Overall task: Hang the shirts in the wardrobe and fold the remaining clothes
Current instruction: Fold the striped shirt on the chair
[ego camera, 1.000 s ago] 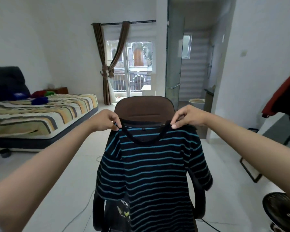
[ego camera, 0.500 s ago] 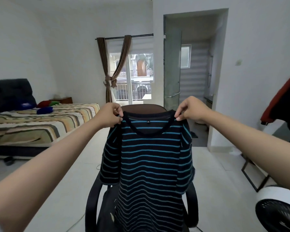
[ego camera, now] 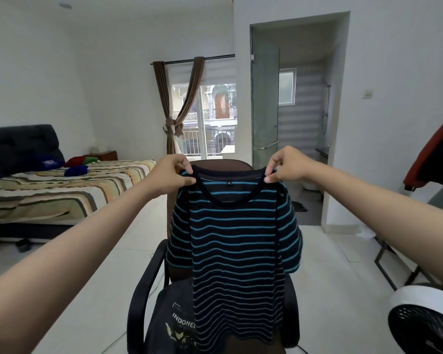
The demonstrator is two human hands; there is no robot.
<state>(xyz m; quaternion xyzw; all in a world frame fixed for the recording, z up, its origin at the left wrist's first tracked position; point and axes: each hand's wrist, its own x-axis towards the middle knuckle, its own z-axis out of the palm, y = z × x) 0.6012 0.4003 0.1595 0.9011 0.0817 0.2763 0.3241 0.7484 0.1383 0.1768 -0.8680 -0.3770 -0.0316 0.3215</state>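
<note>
A black shirt with thin blue stripes [ego camera: 235,251] hangs in the air in front of me, held up by its shoulders. My left hand [ego camera: 170,175] pinches the left shoulder beside the collar. My right hand [ego camera: 285,166] pinches the right shoulder. The shirt hangs full length over an office chair [ego camera: 149,282]. On the chair seat lies a dark printed garment [ego camera: 174,320] with white lettering. Red and dark clothes [ego camera: 435,159] hang at the far right edge.
A bed [ego camera: 62,195] with a striped cover stands at the left, with small blue, red and green items near its head. A white fan [ego camera: 425,320] sits at the bottom right. A glass door [ego camera: 265,106] opens onto a bathroom ahead.
Both hands have lifted the striped shirt higher above the chair, so its hem now clears the seat and the printed garment shows. My view has tilted upward.
</note>
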